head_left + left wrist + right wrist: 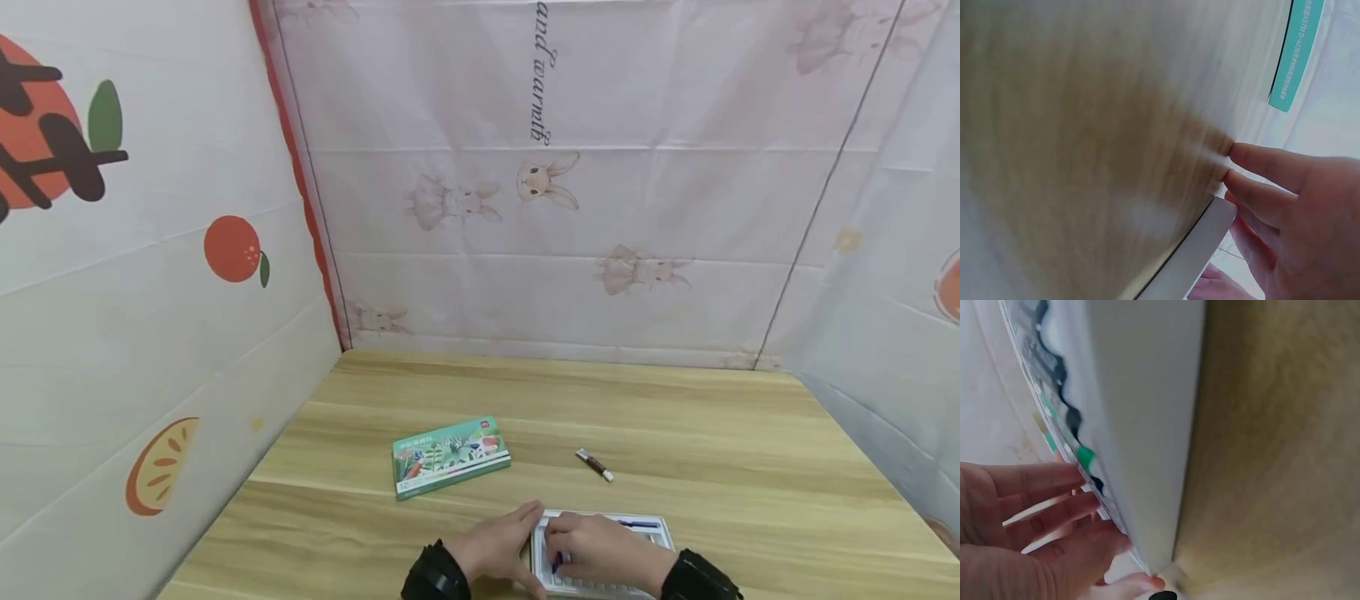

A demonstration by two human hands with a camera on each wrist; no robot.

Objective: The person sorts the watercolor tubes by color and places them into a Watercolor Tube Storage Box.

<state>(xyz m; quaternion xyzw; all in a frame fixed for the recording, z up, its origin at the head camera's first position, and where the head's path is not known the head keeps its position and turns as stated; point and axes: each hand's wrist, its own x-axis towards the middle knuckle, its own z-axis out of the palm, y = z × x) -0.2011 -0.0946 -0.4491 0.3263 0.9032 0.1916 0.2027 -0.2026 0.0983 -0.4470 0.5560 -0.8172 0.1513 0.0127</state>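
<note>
A white plastic tray (622,515) of paint tubes lies at the table's near edge; its side wall (1147,425) fills the middle of the right wrist view. My left hand (501,546) rests along the tray's left end, thumb toward the near corner, fingers toward the far one. In the left wrist view its nearly straight fingers (1266,164) touch the table beside the tray corner. Over the tray's left part, my right hand (600,550) pinches a small dark blue paint tube (557,563), mostly hidden by the fingers. Green and dark tubes show through the tray's wavy edge.
A flat green paint box (452,457) with a plant picture lies beyond the left hand. Behind the tray is a loose brown paint tube (595,465) with a white cap. Printed cloth walls enclose the wooden table (712,442) at left, back and right.
</note>
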